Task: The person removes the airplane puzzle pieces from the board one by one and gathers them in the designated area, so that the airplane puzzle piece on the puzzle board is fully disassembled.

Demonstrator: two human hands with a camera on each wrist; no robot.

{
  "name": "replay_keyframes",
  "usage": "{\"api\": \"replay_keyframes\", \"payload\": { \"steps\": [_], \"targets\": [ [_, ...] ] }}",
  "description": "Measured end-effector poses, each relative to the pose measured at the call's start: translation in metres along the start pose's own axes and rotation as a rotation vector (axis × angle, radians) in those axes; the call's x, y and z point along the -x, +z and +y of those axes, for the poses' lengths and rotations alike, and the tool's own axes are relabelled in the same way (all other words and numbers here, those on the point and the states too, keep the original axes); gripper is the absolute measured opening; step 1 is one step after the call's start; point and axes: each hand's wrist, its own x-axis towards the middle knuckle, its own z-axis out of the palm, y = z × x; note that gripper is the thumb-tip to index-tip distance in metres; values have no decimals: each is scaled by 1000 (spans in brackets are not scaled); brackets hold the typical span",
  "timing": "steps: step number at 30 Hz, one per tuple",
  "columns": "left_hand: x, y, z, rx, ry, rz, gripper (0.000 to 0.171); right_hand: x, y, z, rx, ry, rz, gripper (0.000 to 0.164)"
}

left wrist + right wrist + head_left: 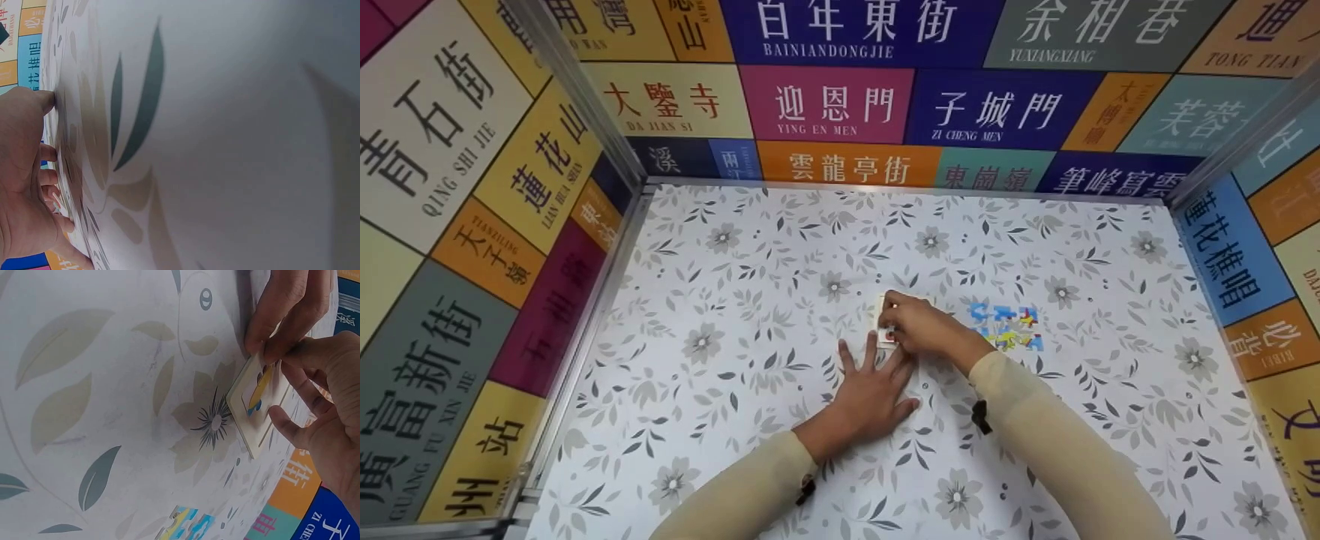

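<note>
A small pale jigsaw puzzle board (241, 402) with a yellow, blue and red picture lies on the patterned tabletop (765, 300). My right hand (924, 324) is over it with fingers bent, fingertips (275, 415) at the picture. Those fingers cover much of the board; whether they pinch a piece, I cannot tell. Spread out with straight fingers, my left hand (870, 397) rests on the table, its fingertips (256, 340) at the board's near edge. Several loose blue, yellow and red puzzle pieces (1005, 315) lie to the right of the board.
Upright panels (825, 105) with coloured street-name signs border the table at the back, left (495, 262) and right (1222, 255). A metal rail (585, 322) runs along the left edge. My right forearm (1050, 427) reaches in just below the loose pieces.
</note>
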Motion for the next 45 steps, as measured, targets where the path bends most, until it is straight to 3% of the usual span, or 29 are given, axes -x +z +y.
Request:
{"api": "replay_keyframes", "payload": {
  "steps": [21, 36, 45],
  "targets": [
    [0, 0, 1, 21, -5, -7, 73, -1, 4, -7, 104, 50, 18, 10],
    [1, 0, 0, 25, -8, -29, 74, 3, 5, -6, 120, 34, 87, 16],
    [0, 1, 0, -11, 0, -12, 76, 15, -3, 2, 54, 15, 144, 17]
  ]
}}
